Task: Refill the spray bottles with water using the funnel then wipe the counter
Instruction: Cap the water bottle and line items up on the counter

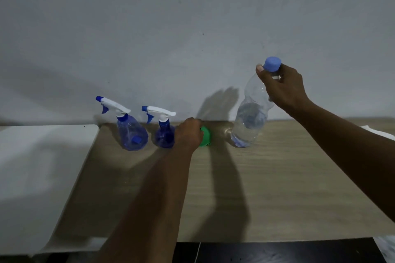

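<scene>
Two blue spray bottles with white triggers stand by the wall on the wooden counter [277,188]: one on the left [131,132], one to its right [163,136]. My left hand [189,133] is closed over the green funnel [205,136], which rests on the counter right of the second spray bottle. My right hand [282,85] grips the neck of a clear water bottle [250,121] just under its blue cap; the bottle is tilted, partly filled, its base at the counter.
A white surface [38,177] adjoins the counter on the left. A white cloth edge [378,132] shows at the far right. The plain wall runs behind the bottles. A dark front edge lies below the counter.
</scene>
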The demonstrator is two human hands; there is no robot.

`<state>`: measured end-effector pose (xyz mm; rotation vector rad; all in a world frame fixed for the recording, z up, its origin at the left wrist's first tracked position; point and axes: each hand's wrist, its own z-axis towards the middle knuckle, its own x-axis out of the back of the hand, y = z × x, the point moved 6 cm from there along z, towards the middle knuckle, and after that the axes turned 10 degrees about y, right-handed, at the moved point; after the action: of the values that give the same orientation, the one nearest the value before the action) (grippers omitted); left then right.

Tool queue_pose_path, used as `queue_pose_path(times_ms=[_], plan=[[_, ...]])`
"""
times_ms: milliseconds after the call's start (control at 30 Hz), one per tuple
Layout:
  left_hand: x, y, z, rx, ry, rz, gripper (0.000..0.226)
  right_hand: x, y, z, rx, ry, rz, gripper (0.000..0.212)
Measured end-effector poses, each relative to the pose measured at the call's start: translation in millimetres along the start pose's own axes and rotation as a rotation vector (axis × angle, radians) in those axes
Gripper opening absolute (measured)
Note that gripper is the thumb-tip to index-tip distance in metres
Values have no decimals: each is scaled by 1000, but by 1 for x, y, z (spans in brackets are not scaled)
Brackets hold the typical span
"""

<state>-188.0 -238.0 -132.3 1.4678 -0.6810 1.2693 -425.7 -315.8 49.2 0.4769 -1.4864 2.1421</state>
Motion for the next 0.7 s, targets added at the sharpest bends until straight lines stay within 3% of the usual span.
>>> queue_pose_path(times_ms=[300, 500, 633, 700], plan=[[-21, -1, 12, 0, -92, 80, 24, -16, 7, -5, 72, -53, 41, 44], [-17, 5, 5, -19, -107, 65, 31, -13, 11, -6, 14, -129, 68, 53], [0, 21, -7, -40, 12, 79, 45, 2, 38, -29, -43, -214, 84, 78], [7, 33, -19, -35, 77, 25, 41, 16, 66, -49, -64, -197, 39, 77]])
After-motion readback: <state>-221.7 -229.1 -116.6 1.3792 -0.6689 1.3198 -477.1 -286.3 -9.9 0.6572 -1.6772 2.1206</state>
